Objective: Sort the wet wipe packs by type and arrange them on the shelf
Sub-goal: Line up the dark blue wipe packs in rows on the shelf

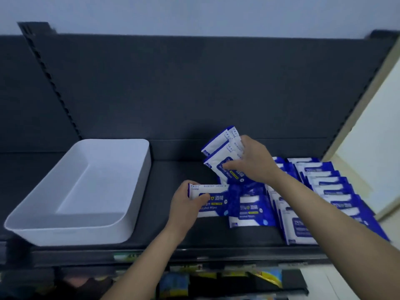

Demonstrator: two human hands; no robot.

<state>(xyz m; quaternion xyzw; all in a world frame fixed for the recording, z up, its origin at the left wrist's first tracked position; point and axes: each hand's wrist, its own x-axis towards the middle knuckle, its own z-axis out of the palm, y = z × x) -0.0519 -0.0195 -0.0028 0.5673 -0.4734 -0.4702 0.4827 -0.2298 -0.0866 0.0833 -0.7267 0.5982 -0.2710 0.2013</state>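
Blue-and-white alcohol wipe packs cover the right half of a dark shelf (pixel 173 234). My left hand (pixel 186 207) grips one flat pack (pixel 213 201) by its left end, just above the shelf surface. My right hand (pixel 253 162) holds a small stack of packs (pixel 223 152) tilted up on edge behind it. More packs (pixel 252 210) lie loose in front of the right hand. Two rows of packs (pixel 324 180) stand overlapping along the right side, partly hidden by my right forearm.
An empty white plastic bin (pixel 54 228) sits on the left of the shelf. The dark back panel (pixel 194 87) rises behind. A cream wall (pixel 372 135) borders the right end. Coloured goods (pixel 268 276) show on the lower shelf below the front edge.
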